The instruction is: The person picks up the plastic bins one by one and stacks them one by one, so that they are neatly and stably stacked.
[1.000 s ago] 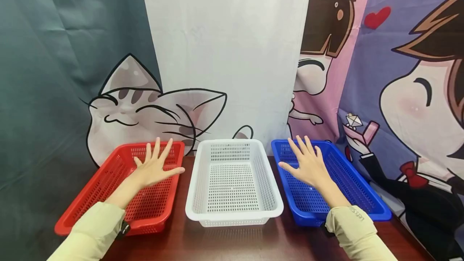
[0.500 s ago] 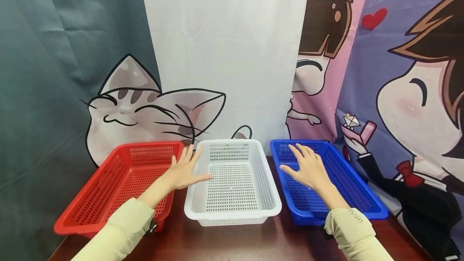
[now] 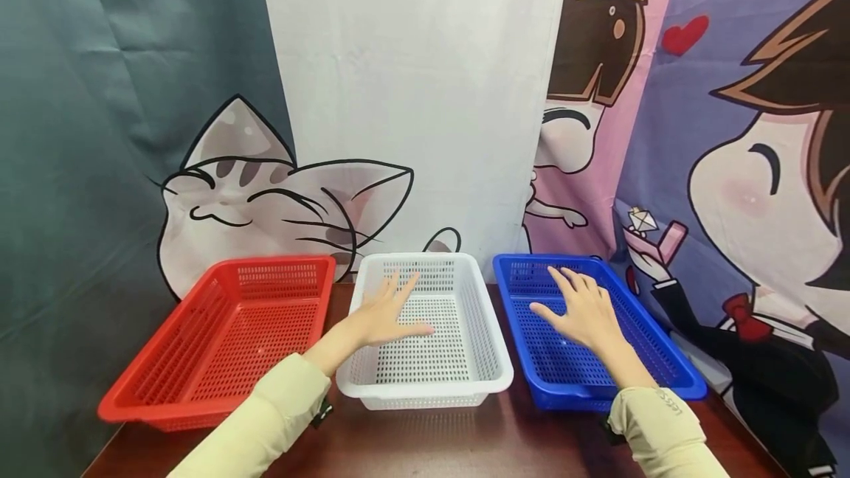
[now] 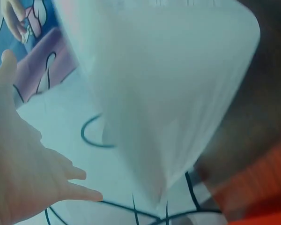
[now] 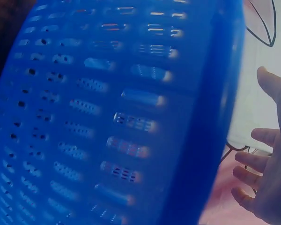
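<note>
Three perforated plastic baskets stand in a row: a red basket (image 3: 265, 327) at left, a white basket (image 3: 458, 391) in the middle and a blue basket (image 3: 654, 330) at right. Fingers spread, my left hand (image 3: 381, 319) hovers over the left part of the white basket and holds nothing. My right hand (image 3: 587, 316) is above the blue basket, its fingers loosely extended and nothing in them. The left wrist view has the hand (image 4: 28, 164) beside a blurred white basket wall (image 4: 164, 84). Beside the blue basket's side (image 5: 107, 112), the right hand (image 5: 267, 164) appears in the right wrist view.
The baskets stand on a dark reddish-brown table (image 3: 425, 441). Behind them hangs a printed cloth (image 3: 425, 109) with a cartoon cat and cartoon figures. Narrow gaps separate the baskets.
My left hand has moved right, from over the red basket to over the white one. My right hand has shifted slightly right and down, its fingers closer together than before.
</note>
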The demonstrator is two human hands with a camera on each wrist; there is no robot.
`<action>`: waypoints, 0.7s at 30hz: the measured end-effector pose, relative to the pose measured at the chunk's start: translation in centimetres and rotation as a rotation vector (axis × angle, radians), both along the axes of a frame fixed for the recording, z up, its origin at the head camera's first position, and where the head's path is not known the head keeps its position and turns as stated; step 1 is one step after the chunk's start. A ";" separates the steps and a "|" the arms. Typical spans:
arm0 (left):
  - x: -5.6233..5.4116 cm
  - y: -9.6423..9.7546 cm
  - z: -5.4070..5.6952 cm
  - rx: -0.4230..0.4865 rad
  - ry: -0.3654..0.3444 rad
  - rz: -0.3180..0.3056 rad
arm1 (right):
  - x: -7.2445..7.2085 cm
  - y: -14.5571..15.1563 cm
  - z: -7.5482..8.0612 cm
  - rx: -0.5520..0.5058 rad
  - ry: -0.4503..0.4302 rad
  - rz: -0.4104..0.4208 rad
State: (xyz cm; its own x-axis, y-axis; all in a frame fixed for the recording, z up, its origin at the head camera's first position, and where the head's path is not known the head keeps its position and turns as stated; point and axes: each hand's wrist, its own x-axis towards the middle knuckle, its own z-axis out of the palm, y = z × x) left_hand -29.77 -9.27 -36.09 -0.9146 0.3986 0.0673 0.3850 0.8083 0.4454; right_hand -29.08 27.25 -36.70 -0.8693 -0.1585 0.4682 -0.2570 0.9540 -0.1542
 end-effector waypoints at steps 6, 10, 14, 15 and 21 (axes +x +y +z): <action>0.2 2.5 -0.8 -0.015 -0.025 -0.031 | 0.0 1.4 0.1 0.018 -0.003 -0.012; 0.2 4.2 -0.8 0.008 -0.039 -0.072 | 0.1 2.3 0.2 0.012 -0.010 -0.028; 0.2 5.9 -0.7 0.030 -0.056 -0.132 | 0.4 3.3 0.2 -0.001 -0.021 -0.045; 0.2 6.4 -0.6 0.028 -0.059 -0.141 | 0.4 3.6 0.2 -0.001 -0.020 -0.048; 0.1 9.0 -0.1 0.033 -0.073 -0.171 | 0.7 5.8 -0.5 0.007 0.007 -0.079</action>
State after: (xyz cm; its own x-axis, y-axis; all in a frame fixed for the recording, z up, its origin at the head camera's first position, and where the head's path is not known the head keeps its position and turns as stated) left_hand -29.71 -0.23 -36.21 -0.8369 0.5471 0.0188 0.4810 0.7186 0.5023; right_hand -28.34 33.09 -37.18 -0.8760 -0.0928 0.4733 -0.1820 0.9723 -0.1463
